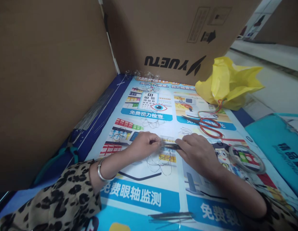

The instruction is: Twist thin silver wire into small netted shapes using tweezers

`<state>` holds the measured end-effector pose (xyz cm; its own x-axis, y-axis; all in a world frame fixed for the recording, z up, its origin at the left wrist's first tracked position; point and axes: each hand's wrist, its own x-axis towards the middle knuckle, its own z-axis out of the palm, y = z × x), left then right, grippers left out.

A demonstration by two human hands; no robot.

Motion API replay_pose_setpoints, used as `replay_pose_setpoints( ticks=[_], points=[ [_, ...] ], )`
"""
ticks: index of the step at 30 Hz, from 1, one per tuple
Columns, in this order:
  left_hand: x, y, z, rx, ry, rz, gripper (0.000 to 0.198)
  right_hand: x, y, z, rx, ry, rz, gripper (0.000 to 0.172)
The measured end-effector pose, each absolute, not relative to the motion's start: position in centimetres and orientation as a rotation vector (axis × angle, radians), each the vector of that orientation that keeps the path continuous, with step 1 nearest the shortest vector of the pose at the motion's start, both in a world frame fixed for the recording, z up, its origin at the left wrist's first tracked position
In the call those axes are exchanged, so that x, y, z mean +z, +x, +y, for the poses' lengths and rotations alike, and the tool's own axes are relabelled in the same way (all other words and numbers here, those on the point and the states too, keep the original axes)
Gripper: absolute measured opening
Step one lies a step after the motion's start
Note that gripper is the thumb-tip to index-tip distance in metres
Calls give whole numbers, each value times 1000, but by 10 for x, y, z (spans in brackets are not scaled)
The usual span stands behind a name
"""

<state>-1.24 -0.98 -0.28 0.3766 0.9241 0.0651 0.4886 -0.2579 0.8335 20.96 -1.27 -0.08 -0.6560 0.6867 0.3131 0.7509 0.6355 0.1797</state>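
Note:
My left hand (pixel 143 145) and my right hand (pixel 196 150) rest close together on a printed poster (pixel 144 195) that covers the table. Both are closed in a pinch on a small dark tool or wire piece (pixel 170 146) held between them. Thin loops of wire (pixel 159 162) lie on the poster just below the hands. My left wrist carries a silver bangle (pixel 100 171) and a leopard-print sleeve.
Red-handled scissors (pixel 208 125) lie beyond my right hand. A crumpled yellow bag (pixel 229 81) sits at the back right, a clear tape roll (pixel 246 158) to the right. Cardboard walls (pixel 47 83) close off the left and back. Straight wires (pixel 93 110) lie along the left edge.

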Motion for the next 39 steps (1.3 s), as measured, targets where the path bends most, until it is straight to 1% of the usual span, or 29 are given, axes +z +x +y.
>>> replay_pose_setpoints(
  ticks=[4, 9, 16, 19, 22, 30, 39],
  points=[
    [-3, -11, -9, 700, 1959, 1196, 17, 2, 206, -11, -557, -1237, -2680, 11],
    [-3, -12, -8, 660, 2028, 1167, 18, 3, 206, -10, -654, -1171, -2656, 10],
    [-3, -11, -7, 621, 2141, 1177, 19, 7, 200, -7, -684, -1139, -2698, 11],
    [-5, -11, -6, 606, 2223, 1201, 19, 13, 197, -10, -696, -1145, -2744, 10],
    [-7, -10, -6, 583, 2291, 1223, 19, 22, 193, -16, -736, -1142, -2776, 13],
    [-3, -8, -8, 519, 2349, 1279, 17, 39, 177, -30, -777, -1321, -2789, 16],
    [-6, -8, -8, 543, 2349, 1278, 18, 40, 175, -32, -752, -1344, -2786, 18]
  ],
)
